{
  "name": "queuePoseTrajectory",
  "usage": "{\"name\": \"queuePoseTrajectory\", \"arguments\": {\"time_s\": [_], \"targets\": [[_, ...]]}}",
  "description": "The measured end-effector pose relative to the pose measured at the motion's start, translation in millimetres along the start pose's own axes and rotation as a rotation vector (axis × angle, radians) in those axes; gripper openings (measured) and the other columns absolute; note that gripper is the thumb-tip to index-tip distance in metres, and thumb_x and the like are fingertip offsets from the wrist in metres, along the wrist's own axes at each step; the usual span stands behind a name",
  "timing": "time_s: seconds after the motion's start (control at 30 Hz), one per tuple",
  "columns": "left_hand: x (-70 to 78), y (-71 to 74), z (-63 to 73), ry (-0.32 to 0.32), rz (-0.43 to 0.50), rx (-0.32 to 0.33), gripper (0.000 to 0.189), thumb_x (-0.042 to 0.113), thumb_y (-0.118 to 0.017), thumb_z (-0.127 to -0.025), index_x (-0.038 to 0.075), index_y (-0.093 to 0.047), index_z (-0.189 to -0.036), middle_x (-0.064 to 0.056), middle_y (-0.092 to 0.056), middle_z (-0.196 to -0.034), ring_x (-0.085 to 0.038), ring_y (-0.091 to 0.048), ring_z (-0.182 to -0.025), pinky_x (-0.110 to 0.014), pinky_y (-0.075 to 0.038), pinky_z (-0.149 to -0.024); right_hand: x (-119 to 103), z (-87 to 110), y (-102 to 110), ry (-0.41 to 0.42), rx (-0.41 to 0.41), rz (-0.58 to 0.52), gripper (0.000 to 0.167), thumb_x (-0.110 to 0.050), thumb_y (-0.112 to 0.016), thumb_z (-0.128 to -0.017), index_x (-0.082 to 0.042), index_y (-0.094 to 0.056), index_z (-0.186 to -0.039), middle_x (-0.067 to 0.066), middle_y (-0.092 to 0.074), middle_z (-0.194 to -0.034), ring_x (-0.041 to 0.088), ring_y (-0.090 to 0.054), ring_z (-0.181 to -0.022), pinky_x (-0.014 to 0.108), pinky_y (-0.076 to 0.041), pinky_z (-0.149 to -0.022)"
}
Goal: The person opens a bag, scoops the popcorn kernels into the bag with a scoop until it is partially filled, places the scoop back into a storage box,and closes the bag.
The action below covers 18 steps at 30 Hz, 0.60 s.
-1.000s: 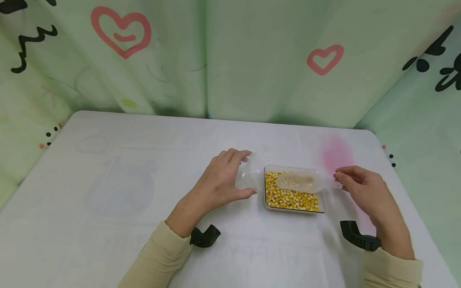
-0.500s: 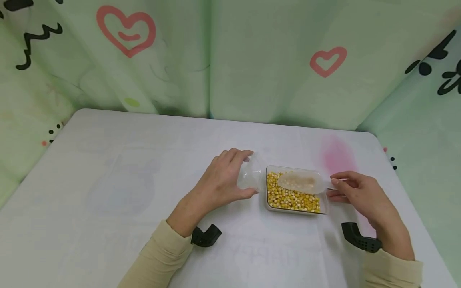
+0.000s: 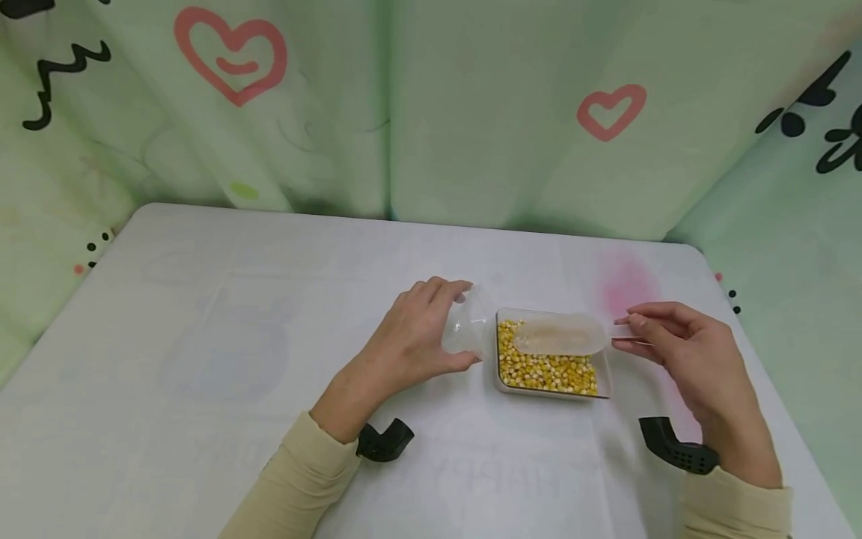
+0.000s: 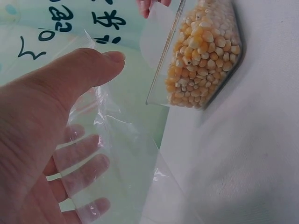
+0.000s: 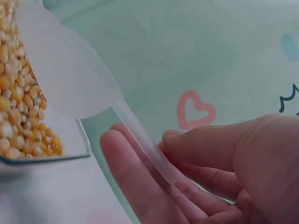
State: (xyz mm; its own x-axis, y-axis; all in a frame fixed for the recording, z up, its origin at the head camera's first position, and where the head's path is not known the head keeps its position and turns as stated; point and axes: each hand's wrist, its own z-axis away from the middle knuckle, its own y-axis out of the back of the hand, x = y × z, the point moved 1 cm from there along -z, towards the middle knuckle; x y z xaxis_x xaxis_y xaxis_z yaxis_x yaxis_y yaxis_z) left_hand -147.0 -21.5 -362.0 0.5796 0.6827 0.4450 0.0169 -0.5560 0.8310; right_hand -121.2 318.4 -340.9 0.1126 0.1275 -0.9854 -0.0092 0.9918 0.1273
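Note:
A rectangular clear container [image 3: 603, 380] holds yellow corn kernels [image 3: 547, 373] and stands right of the table's middle. My right hand [image 3: 680, 340] pinches the thin handle of a translucent plastic scoop [image 3: 562, 335], thumb on one side and fingers on the other. The scoop's bowl lies over the far part of the kernels; whether kernels are in it I cannot tell. Left of the container, my left hand [image 3: 417, 333] curves round a clear plastic bag [image 3: 466, 326], thumb and fingers wide apart. In the left wrist view, several fingers [image 4: 86, 170] show through the film.
The white-covered table [image 3: 222, 419] carries a pink patch [image 3: 626, 284] behind the right hand. Green curtains [image 3: 458, 112] with hearts hang along its far edge and sides. Black curved mounts [image 3: 385, 440] sit at both wrists.
My right hand has shifted its hold along the scoop's handle, with fingers now under it. The scoop looks slightly raised, its bowl less see-through over the kernels. The left hand stays put.

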Motion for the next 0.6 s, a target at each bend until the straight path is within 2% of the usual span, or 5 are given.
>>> {"name": "queuePoseTrajectory", "arguments": {"time_s": [0.2,0.3,0.4,0.6], "targets": [[0.3,0.7,0.3,0.007,0.009,-0.010,0.080,0.044,-0.085,-0.072,0.009,-0.052,-0.136,-0.006,-0.060,-0.123,-0.023,-0.058,-0.107,-0.040,-0.049,-0.092,-2.6,-0.7,-4.1,-0.019,-0.061,-0.225,0.023,-0.005,-0.064,-0.094,-0.001,-0.066,-0.117,0.008,-0.076,-0.107,0.019,-0.075,-0.092,0.034,-0.056,-0.082],[0.0,0.8,0.9,0.016,0.012,-0.017,0.080,0.044,-0.085,-0.072,0.009,-0.052,-0.136,-0.006,-0.060,-0.124,-0.023,-0.058,-0.107,-0.040,-0.049,-0.092,-2.9,-1.4,-5.2,-0.035,-0.085,-0.265,0.023,-0.004,-0.063,-0.095,-0.003,-0.068,-0.117,0.009,-0.076,-0.108,0.020,-0.075,-0.094,0.034,-0.056,-0.082],[-0.5,0.8,1.0,0.017,0.008,-0.018,0.081,0.044,-0.085,-0.072,0.009,-0.052,-0.136,-0.006,-0.060,-0.124,-0.023,-0.058,-0.107,-0.040,-0.049,-0.092,-3.0,-1.8,-5.9,-0.041,-0.112,-0.239,0.023,-0.005,-0.062,-0.095,-0.003,-0.068,-0.117,0.008,-0.076,-0.108,0.020,-0.075,-0.094,0.034,-0.055,-0.083],[-1.5,1.8,-0.1,0.000,0.000,-0.005,0.080,0.044,-0.085,-0.072,0.009,-0.052,-0.136,-0.006,-0.060,-0.123,-0.023,-0.058,-0.106,-0.040,-0.049,-0.091,-5.7,1.0,-5.6,-0.045,-0.117,-0.070,0.026,-0.012,-0.063,-0.096,-0.002,-0.064,-0.120,0.003,-0.075,-0.109,0.018,-0.075,-0.093,0.029,-0.056,-0.083]]}}
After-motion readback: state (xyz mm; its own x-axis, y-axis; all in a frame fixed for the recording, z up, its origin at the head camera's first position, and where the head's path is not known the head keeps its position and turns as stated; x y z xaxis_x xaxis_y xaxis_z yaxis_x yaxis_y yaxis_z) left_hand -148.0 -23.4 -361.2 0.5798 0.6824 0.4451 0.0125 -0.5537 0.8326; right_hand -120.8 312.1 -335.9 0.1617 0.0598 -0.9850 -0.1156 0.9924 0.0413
